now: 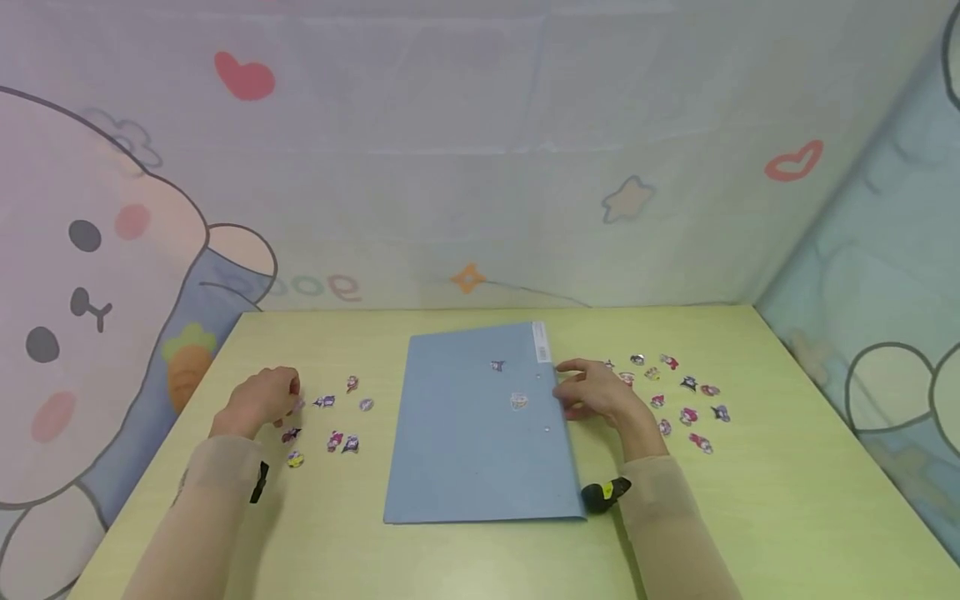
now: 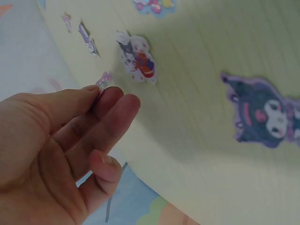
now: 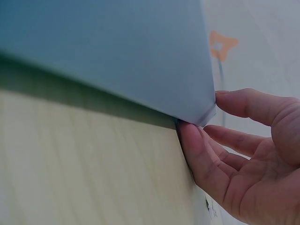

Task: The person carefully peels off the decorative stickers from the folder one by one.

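A light blue file folder [image 1: 465, 450] lies on the table with a white label at its top right corner. Two small stickers are on its cover, a purple one [image 1: 497, 365] and a pale one [image 1: 518, 401]. My left hand [image 1: 258, 398] is over the left group of stickers. In the left wrist view it pinches a small pinkish sticker [image 2: 104, 80] between thumb and forefinger. At the folder's right edge is my right hand [image 1: 596, 392]. Its thumb and fingers hold that edge, as the right wrist view shows along the folder [image 3: 140, 61].
Several loose cartoon stickers lie left of the folder, among them a yellow one [image 1: 296, 459] and a dark-hooded one [image 2: 262, 115]. More stickers, such as a red one [image 1: 701, 442], are spread to the right. A printed cloth [image 1: 420, 167] hangs behind the table [image 1: 480, 562].
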Tool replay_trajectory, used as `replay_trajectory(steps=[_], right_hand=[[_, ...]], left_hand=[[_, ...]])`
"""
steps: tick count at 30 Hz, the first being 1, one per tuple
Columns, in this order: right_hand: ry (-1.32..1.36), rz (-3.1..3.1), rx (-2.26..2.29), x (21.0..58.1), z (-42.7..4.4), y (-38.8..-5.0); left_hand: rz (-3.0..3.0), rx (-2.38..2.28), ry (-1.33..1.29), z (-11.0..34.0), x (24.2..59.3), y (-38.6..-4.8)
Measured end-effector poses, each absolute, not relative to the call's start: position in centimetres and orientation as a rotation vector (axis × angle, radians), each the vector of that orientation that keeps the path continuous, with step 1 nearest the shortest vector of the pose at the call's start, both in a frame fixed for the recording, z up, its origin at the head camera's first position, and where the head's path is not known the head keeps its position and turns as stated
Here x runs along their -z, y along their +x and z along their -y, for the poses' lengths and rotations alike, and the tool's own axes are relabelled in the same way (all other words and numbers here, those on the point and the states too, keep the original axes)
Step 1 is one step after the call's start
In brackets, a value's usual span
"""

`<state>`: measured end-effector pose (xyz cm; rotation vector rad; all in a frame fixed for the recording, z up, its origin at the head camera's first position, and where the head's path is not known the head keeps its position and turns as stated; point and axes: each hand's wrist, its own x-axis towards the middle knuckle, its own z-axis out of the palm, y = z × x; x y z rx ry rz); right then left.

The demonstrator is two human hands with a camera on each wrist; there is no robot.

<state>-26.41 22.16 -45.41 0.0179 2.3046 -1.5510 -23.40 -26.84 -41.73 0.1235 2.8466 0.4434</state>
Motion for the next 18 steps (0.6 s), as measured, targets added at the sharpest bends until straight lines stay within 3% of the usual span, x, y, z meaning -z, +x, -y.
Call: replay_trajectory(steps=[18], right_hand=[[0.020,-2.309,1.545,45.31,-22.17,-26.35]], left_hand=[[-2.939,-0.209,0.106,27.32,42.65,-24.27]])
